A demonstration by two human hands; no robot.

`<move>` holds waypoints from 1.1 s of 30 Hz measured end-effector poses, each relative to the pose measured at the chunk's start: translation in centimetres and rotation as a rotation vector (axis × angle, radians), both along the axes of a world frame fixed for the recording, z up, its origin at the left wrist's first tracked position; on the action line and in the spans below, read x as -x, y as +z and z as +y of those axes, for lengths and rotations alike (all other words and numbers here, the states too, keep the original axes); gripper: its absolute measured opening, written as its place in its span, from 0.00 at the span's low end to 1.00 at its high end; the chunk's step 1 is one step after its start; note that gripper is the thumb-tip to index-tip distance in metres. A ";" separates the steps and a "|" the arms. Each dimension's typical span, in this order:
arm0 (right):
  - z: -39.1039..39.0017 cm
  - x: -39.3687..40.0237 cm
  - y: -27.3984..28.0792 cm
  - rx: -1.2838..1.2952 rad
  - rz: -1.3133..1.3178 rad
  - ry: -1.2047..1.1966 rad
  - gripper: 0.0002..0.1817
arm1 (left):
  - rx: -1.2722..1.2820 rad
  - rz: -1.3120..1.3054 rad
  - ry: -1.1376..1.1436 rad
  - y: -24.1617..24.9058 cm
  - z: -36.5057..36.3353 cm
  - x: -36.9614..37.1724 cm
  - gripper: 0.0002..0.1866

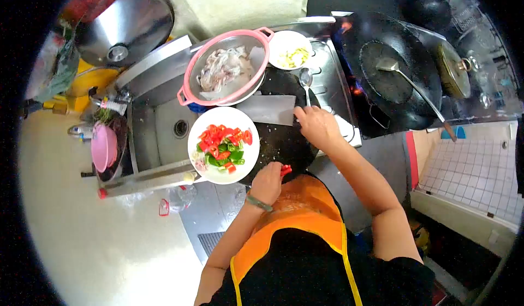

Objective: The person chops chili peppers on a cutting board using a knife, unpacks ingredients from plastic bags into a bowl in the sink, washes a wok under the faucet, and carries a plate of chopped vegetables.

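My left hand (267, 186) is closed beside the near edge of the round black chopping board (284, 147), with a piece of red chili (286, 170) showing at its fingertips. My right hand (318, 126) is closed at the right end of a cleaver (275, 110), whose handle it hides. The wide blade lies above the board. A metal spoon (306, 78) points away just beyond my right knuckles. To the left, a white plate (246, 170) carries cut red chilies (218, 138), green pepper pieces (236, 156) and some pale bits.
Behind the board stand a pink-rimmed strainer (192, 68) with squid-like pieces and a white bowl (275, 39) of yellowish slices. A steel sink (164, 137) is at left. On the right, a black wok (368, 82) holds a spatula (406, 79), with flame visible at its side.
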State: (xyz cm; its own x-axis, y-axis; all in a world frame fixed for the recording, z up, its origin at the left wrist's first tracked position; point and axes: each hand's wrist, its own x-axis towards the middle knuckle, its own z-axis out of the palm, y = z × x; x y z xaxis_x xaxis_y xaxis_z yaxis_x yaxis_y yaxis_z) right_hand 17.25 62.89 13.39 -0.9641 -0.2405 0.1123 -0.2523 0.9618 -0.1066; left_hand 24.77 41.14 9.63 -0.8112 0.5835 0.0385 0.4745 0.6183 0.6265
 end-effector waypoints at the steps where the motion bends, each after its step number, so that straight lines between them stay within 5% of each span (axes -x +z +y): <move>1: 0.4 -1.1 0.7 0.029 -0.070 -0.050 0.09 | 0.083 0.116 0.010 -0.8 0.5 0.0 0.06; 6: 4.0 -7.4 2.9 0.329 -0.345 -0.289 0.17 | 0.416 0.360 0.159 -2.5 3.7 2.4 0.07; 9: 5.4 -11.6 3.0 0.593 -0.544 -0.463 0.18 | 0.387 0.392 0.270 -3.7 5.0 2.8 0.11; 13: 5.0 -15.7 1.9 0.754 -0.715 -0.584 0.18 | 0.318 0.206 0.332 -2.2 5.2 1.6 0.30; 33: 5.1 -16.2 0.8 0.671 -0.676 -0.276 0.21 | -0.111 0.286 0.344 -3.9 4.1 0.0 0.22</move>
